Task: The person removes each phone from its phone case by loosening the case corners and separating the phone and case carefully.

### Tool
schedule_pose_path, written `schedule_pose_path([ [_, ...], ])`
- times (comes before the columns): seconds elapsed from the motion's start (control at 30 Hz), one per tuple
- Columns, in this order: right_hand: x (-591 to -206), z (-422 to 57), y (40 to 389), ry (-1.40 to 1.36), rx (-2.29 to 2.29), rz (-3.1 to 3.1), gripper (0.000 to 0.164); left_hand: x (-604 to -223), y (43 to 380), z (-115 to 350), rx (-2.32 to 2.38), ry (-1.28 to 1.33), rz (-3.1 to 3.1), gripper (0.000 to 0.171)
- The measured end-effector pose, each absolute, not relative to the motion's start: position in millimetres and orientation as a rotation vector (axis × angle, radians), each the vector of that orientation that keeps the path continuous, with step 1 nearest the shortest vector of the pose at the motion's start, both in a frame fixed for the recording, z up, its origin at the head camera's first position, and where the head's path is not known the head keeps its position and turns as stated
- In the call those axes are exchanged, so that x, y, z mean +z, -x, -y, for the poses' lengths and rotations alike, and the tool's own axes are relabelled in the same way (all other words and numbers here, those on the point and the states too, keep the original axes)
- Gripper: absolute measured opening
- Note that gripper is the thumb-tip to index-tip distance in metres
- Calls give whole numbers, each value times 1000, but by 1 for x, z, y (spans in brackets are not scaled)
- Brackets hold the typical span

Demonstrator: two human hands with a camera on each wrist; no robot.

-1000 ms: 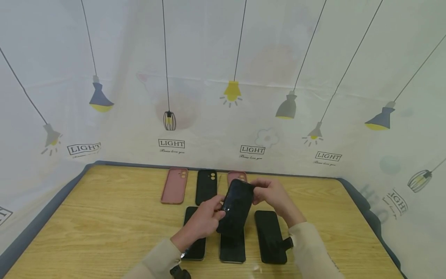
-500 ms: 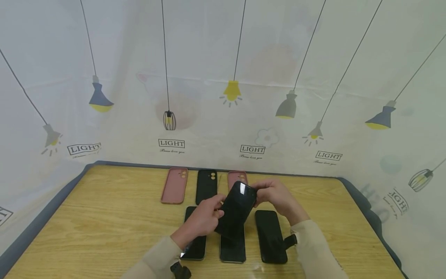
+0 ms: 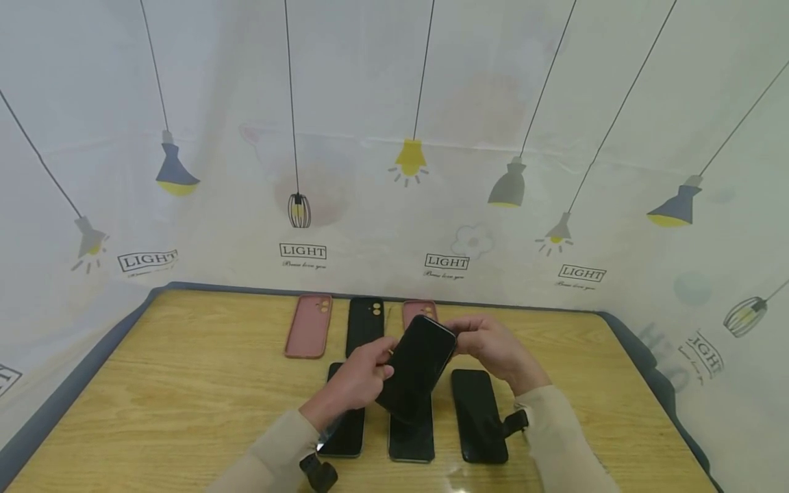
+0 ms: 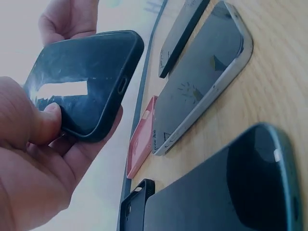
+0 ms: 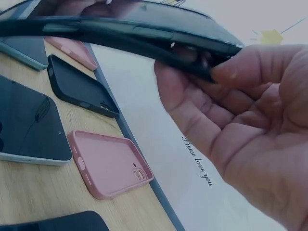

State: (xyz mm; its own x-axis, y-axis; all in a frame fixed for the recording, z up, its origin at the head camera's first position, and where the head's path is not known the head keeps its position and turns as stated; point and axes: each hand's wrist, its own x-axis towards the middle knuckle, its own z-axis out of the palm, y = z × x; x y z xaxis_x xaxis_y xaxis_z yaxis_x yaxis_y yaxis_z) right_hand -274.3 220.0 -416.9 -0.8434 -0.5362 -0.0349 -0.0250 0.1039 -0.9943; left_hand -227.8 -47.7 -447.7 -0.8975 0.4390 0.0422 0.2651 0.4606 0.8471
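A phone point(image 3: 419, 363) in a black case is held tilted above the table, its dark screen toward me. My left hand point(image 3: 351, 383) grips its lower left side, the thumb pressing on the screen in the left wrist view. At the upper right corner, my right hand point(image 3: 493, 348) pinches the edge of the black phone case point(image 5: 144, 48). In the right wrist view a gap shows there between case and phone point(image 5: 187, 24). Under the held phone lies another dark phone point(image 3: 411, 441), partly covered in the head view. A left phone point(image 3: 348, 435) lies below my left forearm.
A third phone point(image 3: 477, 418) lies right on the wooden table point(image 3: 185, 383), near my right sleeve. Along the back edge are a pink case point(image 3: 308, 327), a black case point(image 3: 365, 322) and another pink case point(image 3: 419, 310). A printed cloth point(image 3: 370, 89) hangs behind.
The held phone has tilted a little further to the right at its top. My right hand has shifted slightly right with the corner; the left hand keeps its grip. The table's phones and cases stay put.
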Motion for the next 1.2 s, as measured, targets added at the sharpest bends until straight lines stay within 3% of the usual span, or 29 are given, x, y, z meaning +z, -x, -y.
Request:
schedule_pose_path([
  [0.2, -419, -221, 275, 585, -1878, -1874, 43, -446, 231, 50, 1471, -656, -2465, 29],
  [0.47, -419, -222, 275, 632, -1841, -1891, 33, -448, 232, 50, 1596, -608, -2429, 18],
  [0.83, -428, -196, 247, 608, -1736, -2265, 43, -446, 231, 48, 1729, -405, -2478, 29],
  [1.0, -441, -177, 230, 598, -1734, -2432, 34, -446, 231, 47, 1784, -285, -2512, 30],
  [1.2, -453, -155, 213, 378, -1720, -2592, 23, -444, 231, 45, 1899, -254, -2493, 23],
])
